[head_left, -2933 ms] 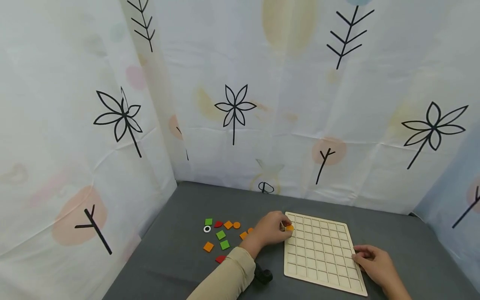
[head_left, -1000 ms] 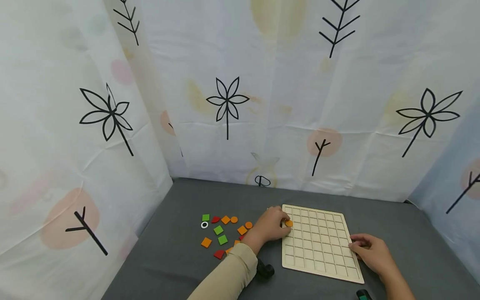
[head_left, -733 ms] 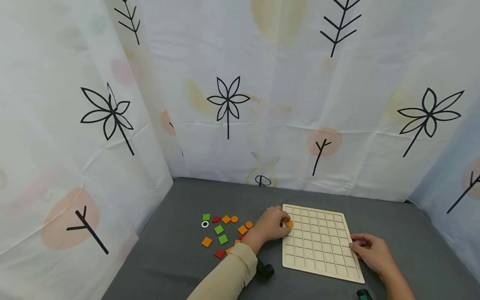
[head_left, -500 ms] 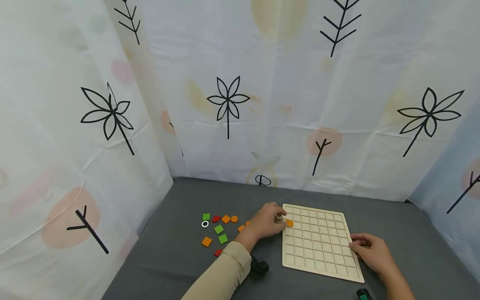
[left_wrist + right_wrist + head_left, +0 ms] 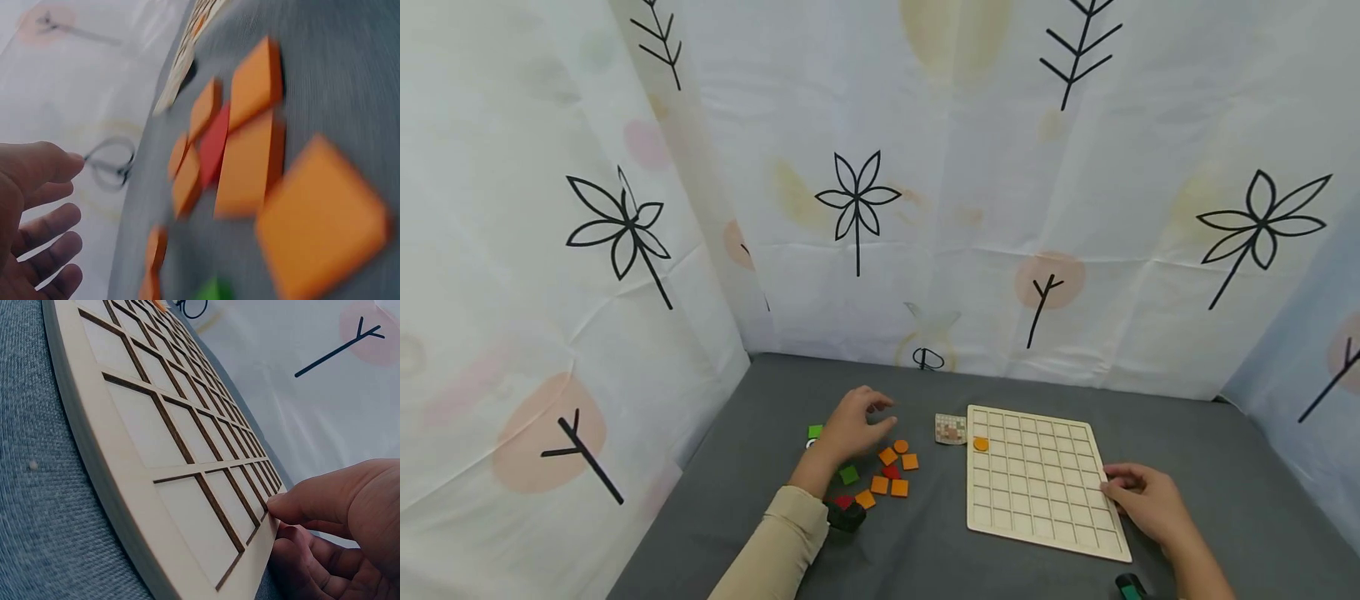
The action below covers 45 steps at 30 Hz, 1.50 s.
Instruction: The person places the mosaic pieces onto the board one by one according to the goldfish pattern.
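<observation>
My left hand [image 5: 853,425], fingers loosely spread and holding nothing, hovers above the loose pieces on the left. In the left wrist view, orange square tiles [image 5: 322,219] and a red piece [image 5: 214,145] lie below and beside that hand. A pale wooden grid board [image 5: 1037,492] lies flat on the right. One orange disc [image 5: 981,445] sits in a cell near its far left corner. My right hand [image 5: 1150,496] pinches the board's right edge. In the right wrist view its thumb [image 5: 300,500] lies on the rim, with the other fingers at the side.
A small patterned card [image 5: 951,429] lies against the board's left edge. Green tiles [image 5: 848,474] and more orange ones [image 5: 899,488] are scattered on the grey cloth [image 5: 940,550]. A dark object with a green part [image 5: 1129,586] is at the front. A printed curtain [image 5: 970,250] closes off the back.
My left hand has let go of the orange disc, which stays on the board, and has moved left over the pieces. The card is uncovered. My right hand keeps its place.
</observation>
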{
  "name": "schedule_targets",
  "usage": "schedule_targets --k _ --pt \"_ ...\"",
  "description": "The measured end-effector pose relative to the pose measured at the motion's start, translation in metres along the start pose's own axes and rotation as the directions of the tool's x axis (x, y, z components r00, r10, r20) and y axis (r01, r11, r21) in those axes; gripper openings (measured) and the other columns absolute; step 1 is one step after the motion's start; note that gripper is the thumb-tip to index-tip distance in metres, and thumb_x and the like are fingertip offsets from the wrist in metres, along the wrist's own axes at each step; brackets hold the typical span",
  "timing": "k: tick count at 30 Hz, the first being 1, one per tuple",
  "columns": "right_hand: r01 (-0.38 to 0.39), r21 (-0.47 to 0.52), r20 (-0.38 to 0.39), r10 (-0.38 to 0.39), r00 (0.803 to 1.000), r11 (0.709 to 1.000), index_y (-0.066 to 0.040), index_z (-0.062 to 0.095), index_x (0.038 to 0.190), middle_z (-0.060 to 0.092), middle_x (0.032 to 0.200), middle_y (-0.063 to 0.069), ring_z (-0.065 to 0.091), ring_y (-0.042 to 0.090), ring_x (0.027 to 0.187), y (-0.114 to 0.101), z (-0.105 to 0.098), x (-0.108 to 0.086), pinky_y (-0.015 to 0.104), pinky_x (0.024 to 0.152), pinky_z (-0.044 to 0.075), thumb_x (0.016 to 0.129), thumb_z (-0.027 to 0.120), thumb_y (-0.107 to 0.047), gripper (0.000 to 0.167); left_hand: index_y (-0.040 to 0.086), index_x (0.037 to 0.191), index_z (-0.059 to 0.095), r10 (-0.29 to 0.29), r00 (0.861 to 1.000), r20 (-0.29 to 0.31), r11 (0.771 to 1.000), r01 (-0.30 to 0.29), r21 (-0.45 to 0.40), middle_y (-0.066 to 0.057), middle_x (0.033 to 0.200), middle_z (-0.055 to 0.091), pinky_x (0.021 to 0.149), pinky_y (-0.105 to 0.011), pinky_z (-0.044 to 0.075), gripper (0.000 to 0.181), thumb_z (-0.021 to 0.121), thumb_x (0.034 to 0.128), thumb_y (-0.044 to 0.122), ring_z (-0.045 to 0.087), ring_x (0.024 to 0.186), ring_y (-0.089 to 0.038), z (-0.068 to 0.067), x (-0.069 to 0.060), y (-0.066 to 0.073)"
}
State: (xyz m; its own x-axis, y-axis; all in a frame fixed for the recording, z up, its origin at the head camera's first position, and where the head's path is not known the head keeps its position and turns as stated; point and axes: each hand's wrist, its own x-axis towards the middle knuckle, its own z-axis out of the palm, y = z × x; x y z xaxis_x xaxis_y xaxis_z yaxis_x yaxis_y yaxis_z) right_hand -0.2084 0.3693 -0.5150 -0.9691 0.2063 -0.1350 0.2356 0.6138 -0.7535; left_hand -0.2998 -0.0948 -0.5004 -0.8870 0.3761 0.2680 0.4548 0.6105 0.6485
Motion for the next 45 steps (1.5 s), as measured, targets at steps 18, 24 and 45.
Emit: schedule_targets --k 18,24,45 --pt "-0.012 -0.007 -0.011 0.012 1.000 1.000 0.017 0.059 0.135 0.068 0.098 0.013 0.064 0.014 0.081 0.001 0.004 0.000 0.028 0.062 0.058 0.098 0.070 -0.008 0.046 0.005 0.125 0.076 -0.097 0.993 -0.064 0.994 0.093 -0.062 -0.013 0.116 0.069 0.094 -0.050 0.058 0.029 0.076 0.0992 0.018 0.065 0.107 -0.029 -0.016 -0.039 -0.040" --pt "-0.020 -0.005 -0.017 0.020 1.000 1.000 0.017 0.059 0.134 0.068 0.098 0.015 0.064 0.016 0.081 0.002 0.005 -0.001 0.028 0.062 0.058 0.098 0.071 -0.008 0.046 0.007 0.126 0.076 -0.106 0.993 -0.048 0.994 0.105 -0.016 -0.010 0.119 0.068 0.093 -0.050 0.055 0.033 0.079 0.0956 0.019 0.061 0.107 -0.027 -0.005 -0.036 -0.043" --pt "-0.016 -0.009 -0.052 0.016 0.999 1.000 0.016 0.059 0.134 0.068 0.098 0.014 0.063 0.014 0.080 -0.001 0.004 -0.001 0.025 0.061 0.056 0.098 0.069 -0.007 0.044 0.015 0.112 0.081 -0.143 0.989 -0.043 0.987 0.145 0.063 -0.005 0.116 0.064 0.090 -0.045 0.049 0.021 0.084 0.0929 0.024 0.054 0.104 -0.022 0.006 -0.030 -0.042"
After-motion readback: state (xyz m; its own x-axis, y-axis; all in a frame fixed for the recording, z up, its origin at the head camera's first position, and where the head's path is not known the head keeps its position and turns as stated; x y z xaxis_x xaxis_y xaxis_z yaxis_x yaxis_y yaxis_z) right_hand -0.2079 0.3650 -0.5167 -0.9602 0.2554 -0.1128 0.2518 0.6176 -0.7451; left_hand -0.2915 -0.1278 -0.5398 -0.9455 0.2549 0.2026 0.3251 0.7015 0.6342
